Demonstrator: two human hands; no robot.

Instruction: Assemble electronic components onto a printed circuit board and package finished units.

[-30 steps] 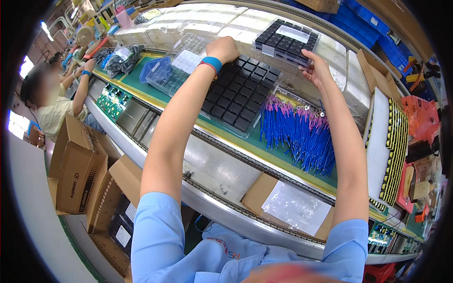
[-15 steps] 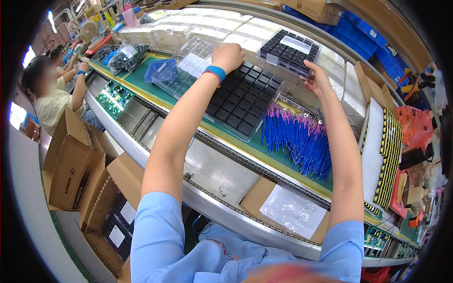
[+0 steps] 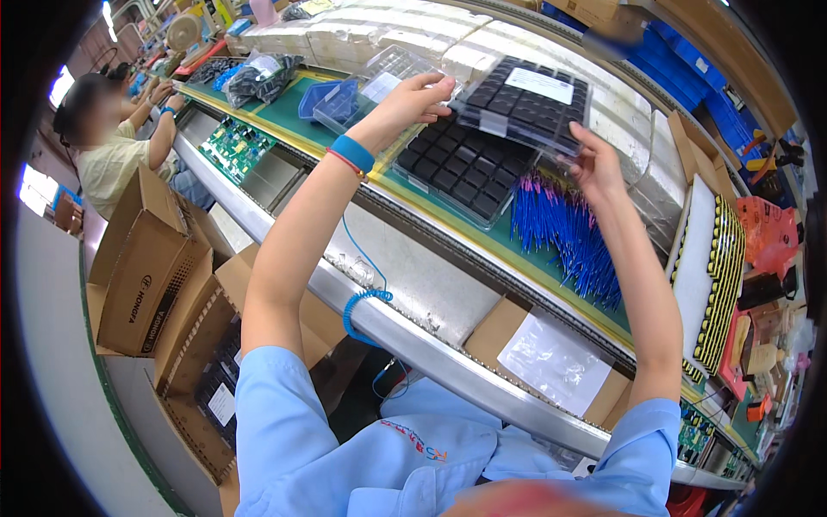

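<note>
My right hand grips the right edge of a clear plastic tray filled with black block-shaped components, a white label on top. This tray is tilted above the bench. My left hand is near its left corner, fingers apart and pointing toward it; whether they touch it I cannot tell. Beneath lies another clear tray with rows of black components, partly covered by the raised one. To its right is a bundle of blue wires with pink ends.
Left of the trays are an empty clear tray, a blue bin and bagged parts. White foam blocks line the back. Yellow-and-black parts stand at right. Cardboard boxes sit lower left; a co-worker is beyond.
The labelled tray has come left and nearer, tilting over the lower tray, with my right hand on it. My left hand has left the lower tray. The whole view has shifted slightly.
</note>
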